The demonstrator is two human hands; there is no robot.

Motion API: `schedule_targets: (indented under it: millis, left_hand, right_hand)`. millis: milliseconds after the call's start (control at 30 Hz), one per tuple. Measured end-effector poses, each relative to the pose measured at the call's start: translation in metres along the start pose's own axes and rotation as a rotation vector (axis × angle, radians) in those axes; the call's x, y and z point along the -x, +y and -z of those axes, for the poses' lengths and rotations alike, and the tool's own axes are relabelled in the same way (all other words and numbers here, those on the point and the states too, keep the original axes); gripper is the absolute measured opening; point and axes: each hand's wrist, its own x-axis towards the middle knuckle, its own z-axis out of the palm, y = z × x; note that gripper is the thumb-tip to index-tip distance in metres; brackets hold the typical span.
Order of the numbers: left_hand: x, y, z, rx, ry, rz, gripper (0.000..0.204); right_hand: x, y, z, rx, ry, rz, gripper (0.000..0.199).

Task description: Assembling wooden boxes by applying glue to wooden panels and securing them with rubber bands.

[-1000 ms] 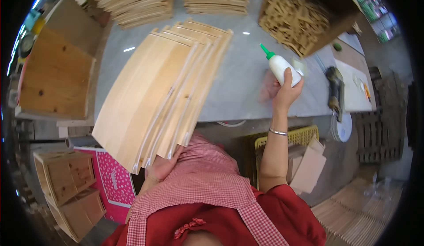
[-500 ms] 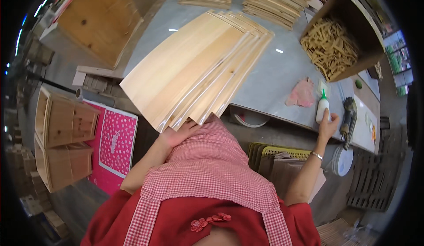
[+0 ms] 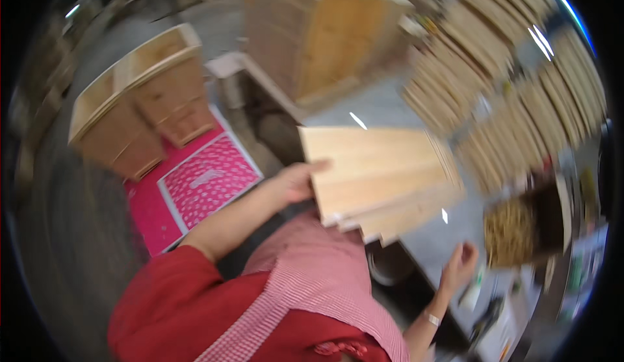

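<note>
A fanned stack of pale wooden panels (image 3: 380, 167) lies on the grey worktable, its stepped edges facing me. My left hand (image 3: 301, 183) is closed on the near left edge of the top panel, fingertips over its surface; the part beneath is hidden. Raised above the table to the right of the stack, my right hand (image 3: 459, 264) has its fingers curled in, with nothing visible in them, though motion smears it. Just beyond that hand stands a white squeeze bottle (image 3: 470, 294) with a green tip, apart from it.
A box of small wooden pieces (image 3: 510, 232) stands at the right, near a dark hand tool (image 3: 487, 316). Stacked wooden boards (image 3: 520, 128) fill the far side. A large wooden cabinet (image 3: 338, 43) stands beyond, and open wooden boxes (image 3: 146, 102) rest on a pink printed sheet (image 3: 211, 180).
The view has swung left and blurred. My right hand has let go of the squeeze bottle and lifted away. My left hand has moved from beneath the stack's near corner to the top panel's left edge.
</note>
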Motion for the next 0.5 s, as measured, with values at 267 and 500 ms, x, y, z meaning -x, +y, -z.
schedule_targets:
  millis: [267, 500]
  left_hand:
    - [0.068, 0.03, -0.102, 0.174, -0.11, -0.104, 0.063]
    - [0.075, 0.018, -0.139, 0.338, -0.255, -0.156, 0.055]
  right_hand:
    - [-0.004, -0.073, -0.057, 0.139, -0.209, 0.341, 0.037]
    - [0.058, -0.168, -0.224, 0.12, -0.61, 0.814, 0.062]
